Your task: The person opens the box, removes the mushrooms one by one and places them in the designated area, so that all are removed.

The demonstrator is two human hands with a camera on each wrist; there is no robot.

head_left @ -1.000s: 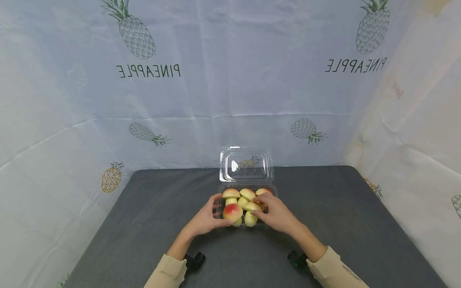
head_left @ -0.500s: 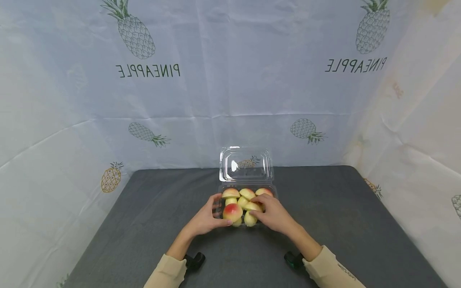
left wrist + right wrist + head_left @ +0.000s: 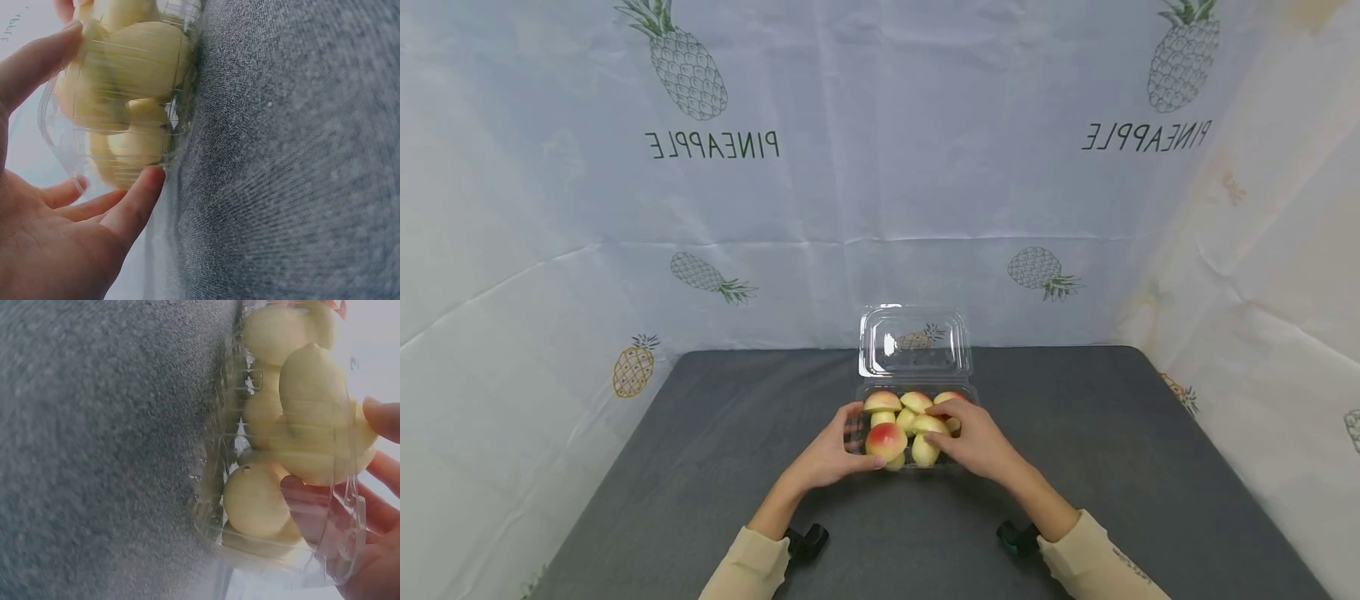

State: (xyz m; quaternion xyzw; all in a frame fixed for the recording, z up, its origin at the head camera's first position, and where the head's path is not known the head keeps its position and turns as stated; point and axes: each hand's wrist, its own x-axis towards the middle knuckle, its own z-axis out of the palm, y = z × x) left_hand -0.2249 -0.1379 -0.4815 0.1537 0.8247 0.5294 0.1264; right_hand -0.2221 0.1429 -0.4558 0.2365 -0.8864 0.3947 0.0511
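Observation:
A clear plastic clamshell box (image 3: 853,435) stands on the dark table, its lid (image 3: 914,343) raised at the back. Several toy mushrooms with red-and-yellow caps, one a red-topped mushroom (image 3: 886,440), fill it. At the box's left end, my left hand (image 3: 827,454) grips it, thumb at the front and fingers round the end wall, as the left wrist view shows. My right hand (image 3: 979,442) reaches over the right side and pinches the cap of a pale yellow mushroom (image 3: 312,387), whose stem points toward the front. Other mushrooms behind the right fingers are partly hidden.
Dark grey cloth covers the table (image 3: 737,400). Behind and beside it hangs a white curtain (image 3: 925,183) printed with pineapples. A black wrist device (image 3: 807,543) shows by the left sleeve, and another black device (image 3: 1018,540) by the right.
My right hand has shifted slightly, and the mushroom it pinches has moved a little up and to the right. My left hand keeps its place on the box.

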